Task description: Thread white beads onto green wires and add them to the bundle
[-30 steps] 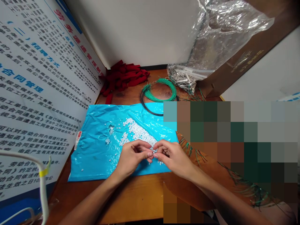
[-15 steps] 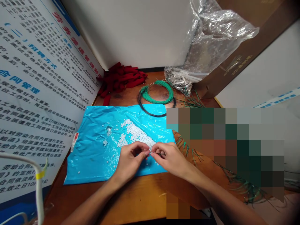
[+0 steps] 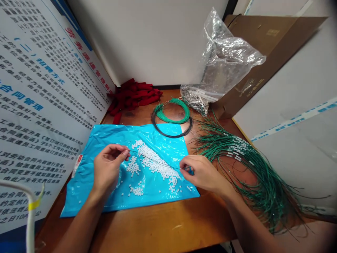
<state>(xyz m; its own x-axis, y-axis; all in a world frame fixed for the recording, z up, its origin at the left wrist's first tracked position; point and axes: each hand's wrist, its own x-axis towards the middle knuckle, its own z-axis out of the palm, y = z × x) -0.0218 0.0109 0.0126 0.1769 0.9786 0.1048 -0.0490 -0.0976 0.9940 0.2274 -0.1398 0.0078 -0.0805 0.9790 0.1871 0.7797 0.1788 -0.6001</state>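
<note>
A thin dark cord (image 3: 155,161) is stretched between my two hands above a blue plastic sheet (image 3: 105,135). My left hand (image 3: 109,167) pinches its left end between thumb and fingers. At the other end, my right hand (image 3: 201,172) has its fingers closed on the cord. Small white beads (image 3: 154,161) lie in a long heap on the sheet beneath the cord, with smaller clusters to the left and in front. Whether a bead is on the cord at my fingertips is too small to tell.
Green cords with white beads (image 3: 252,168) lie in a bundle at the right. Behind the sheet are green and black coils (image 3: 172,121), red fabric pieces (image 3: 137,93), a clear bag (image 3: 226,63) and a cardboard box (image 3: 252,80). A white cable (image 3: 30,221) rises at the left front.
My hands have moved apart from close together, mainly my left hand leftward, drawing the cord out between them. The camera view has shifted, and the green bundle at the right now shows unblurred.
</note>
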